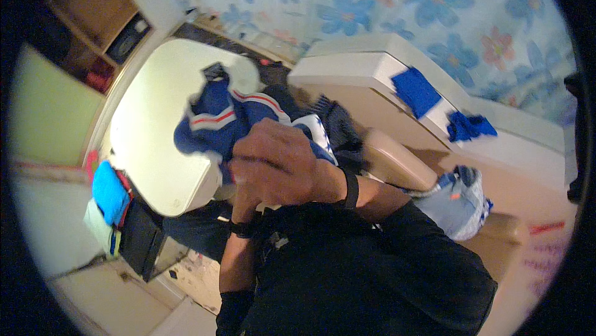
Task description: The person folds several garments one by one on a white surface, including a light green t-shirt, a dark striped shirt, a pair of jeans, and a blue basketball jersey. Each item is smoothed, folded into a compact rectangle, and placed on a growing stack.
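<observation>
A navy blue garment (209, 135) with white-and-red stripes is bunched over the white tabletop in front of me. My right hand (279, 163) is closed at its near edge, knuckles up and blurred. Beneath it and slightly nearer to my body, my left hand (247, 194) grips the same cloth, its fingers largely covered by the right. A dark tab or label end (214, 73) sticks up at the garment's far side. White fabric with dark stars (316, 128) shows just beyond my right hand, beside dark cloth (342, 126).
The white table (153, 117) has rounded corners. A white ledge (340, 63) along the floral wall bears two blue cloths (416, 91). At right are a beige padded part (400, 159) and a bundle of light-blue fabric (451, 203). Folded bright-blue cloth (109, 191) tops a black box (139, 233) at left.
</observation>
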Tool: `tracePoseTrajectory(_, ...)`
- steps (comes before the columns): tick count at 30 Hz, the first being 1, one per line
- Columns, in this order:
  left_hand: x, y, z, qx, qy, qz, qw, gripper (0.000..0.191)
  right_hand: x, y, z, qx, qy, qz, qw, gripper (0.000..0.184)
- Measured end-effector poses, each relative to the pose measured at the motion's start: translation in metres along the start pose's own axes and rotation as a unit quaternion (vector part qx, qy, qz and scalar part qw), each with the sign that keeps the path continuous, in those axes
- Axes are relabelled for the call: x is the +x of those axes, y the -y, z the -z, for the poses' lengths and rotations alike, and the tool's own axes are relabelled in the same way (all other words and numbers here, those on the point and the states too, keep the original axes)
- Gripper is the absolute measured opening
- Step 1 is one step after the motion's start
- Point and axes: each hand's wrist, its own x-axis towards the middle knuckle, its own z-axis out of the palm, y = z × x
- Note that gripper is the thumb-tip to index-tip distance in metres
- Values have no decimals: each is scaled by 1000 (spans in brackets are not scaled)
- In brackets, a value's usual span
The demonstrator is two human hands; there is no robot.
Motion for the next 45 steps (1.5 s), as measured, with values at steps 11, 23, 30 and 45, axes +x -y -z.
tracePoseTrajectory(11, -14, 13, 143, -38, -454, 58, 888, 77, -16, -39, -137, -167, 209, -149, 952, 55)
tracePoseTrajectory(23, -31, 61, 175, -152, -507, 70, 845, 62, -167, -120, -156, -134, 329, -268, 896, 71)
tracePoseTrajectory(30, -13, 75, 191, 217, -555, 79, 799, 84, -141, -92, -102, -294, 429, -364, 773, 86)
tracePoseTrajectory(45, 38, 35, 205, 329, -593, 189, 710, 84, -175, -93, -20, -261, 441, -283, 810, 68)
